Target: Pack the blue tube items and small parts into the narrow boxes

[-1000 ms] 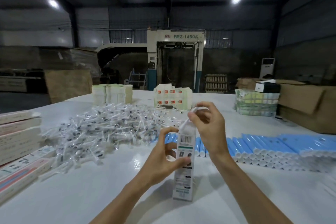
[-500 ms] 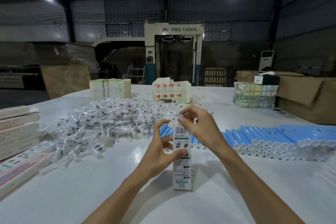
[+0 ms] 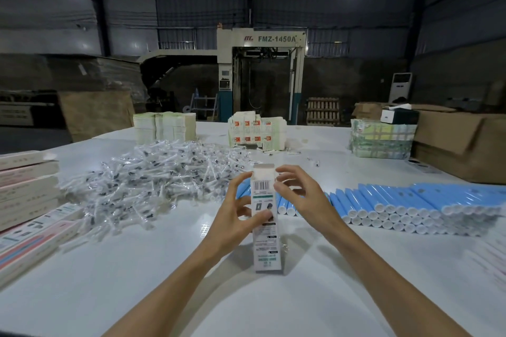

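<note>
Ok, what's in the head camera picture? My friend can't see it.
A person's left hand grips a narrow box standing upright on a white table, with the right hand at its open top. A pile of small wrapped parts lies to its left, rows of blue tubes to its right.

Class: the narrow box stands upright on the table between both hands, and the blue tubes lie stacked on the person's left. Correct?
No. The head view shows the blue tubes stacked on the person's right; the narrow box does stand upright between left hand and right hand.
</note>
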Demonstrator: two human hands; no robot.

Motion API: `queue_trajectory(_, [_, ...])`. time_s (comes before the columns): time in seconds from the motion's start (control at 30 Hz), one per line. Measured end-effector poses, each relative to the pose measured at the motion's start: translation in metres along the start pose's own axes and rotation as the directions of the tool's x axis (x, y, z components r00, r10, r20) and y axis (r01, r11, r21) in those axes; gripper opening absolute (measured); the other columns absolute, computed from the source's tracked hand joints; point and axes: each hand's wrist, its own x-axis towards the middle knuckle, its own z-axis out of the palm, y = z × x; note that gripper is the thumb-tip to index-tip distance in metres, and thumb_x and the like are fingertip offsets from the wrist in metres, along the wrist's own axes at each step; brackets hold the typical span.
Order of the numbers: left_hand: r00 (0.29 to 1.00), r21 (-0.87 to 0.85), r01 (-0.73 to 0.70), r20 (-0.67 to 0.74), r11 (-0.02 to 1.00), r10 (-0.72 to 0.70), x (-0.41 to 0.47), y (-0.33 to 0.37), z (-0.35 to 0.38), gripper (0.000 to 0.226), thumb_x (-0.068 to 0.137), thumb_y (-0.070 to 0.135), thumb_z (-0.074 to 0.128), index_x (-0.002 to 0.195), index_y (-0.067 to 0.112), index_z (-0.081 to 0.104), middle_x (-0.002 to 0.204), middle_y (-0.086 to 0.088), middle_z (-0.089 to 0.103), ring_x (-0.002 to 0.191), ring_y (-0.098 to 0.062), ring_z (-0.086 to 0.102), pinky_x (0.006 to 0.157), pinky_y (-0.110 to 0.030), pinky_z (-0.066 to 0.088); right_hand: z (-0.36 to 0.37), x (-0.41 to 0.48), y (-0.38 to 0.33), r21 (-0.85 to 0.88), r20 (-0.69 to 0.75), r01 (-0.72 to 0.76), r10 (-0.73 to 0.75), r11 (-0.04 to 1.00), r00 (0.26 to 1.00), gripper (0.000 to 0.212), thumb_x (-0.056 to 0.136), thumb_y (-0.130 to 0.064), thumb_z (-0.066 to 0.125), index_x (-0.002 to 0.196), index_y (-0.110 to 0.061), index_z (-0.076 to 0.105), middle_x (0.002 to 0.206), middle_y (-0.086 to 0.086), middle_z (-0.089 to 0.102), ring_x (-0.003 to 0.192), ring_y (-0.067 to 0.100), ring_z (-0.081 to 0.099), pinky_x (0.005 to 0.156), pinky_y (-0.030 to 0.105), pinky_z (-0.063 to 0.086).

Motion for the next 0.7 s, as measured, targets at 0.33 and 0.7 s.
queue_trajectory(0.33, [0.996, 0.011, 0.067, 0.062, 0.998, -0.068, 0.019, 0.005, 0.006, 0.07, 0.09, 0.027, 0.088, 0.145, 0.046, 0.049, 0.123, 0.009, 0.074, 0.111, -0.018, 0.072, 0.086, -0.047, 0.066, 0.013, -0.007, 0.023, 0.206, 0.008, -0.008, 0.006, 0.979, 1.0, 0.036, 0.098, -0.022, 0.07, 0.13, -0.036, 0.059, 0.104, -0.001, 0.076, 0.099, 0.018, 0.073, 0.085, 0.026, 0.057])
queue_trajectory(0.7, [0.967, -0.116, 0.216, 0.166, 0.97, -0.195, 0.024, -0.018, 0.03, 0.061, 0.088, 0.03, 0.089, 0.136, 0.041, 0.053, 0.116, -0.002, 0.079, 0.106, -0.024, 0.077, 0.074, -0.042, 0.066, -0.007, -0.013, 0.034, 0.227, 0.095, -0.175, 0.157, 0.958, 0.983, 0.016, 0.105, -0.025, 0.063, 0.12, -0.021, 0.06, 0.106, 0.0, 0.076, 0.096, 0.019, 0.074, 0.081, 0.026, 0.057])
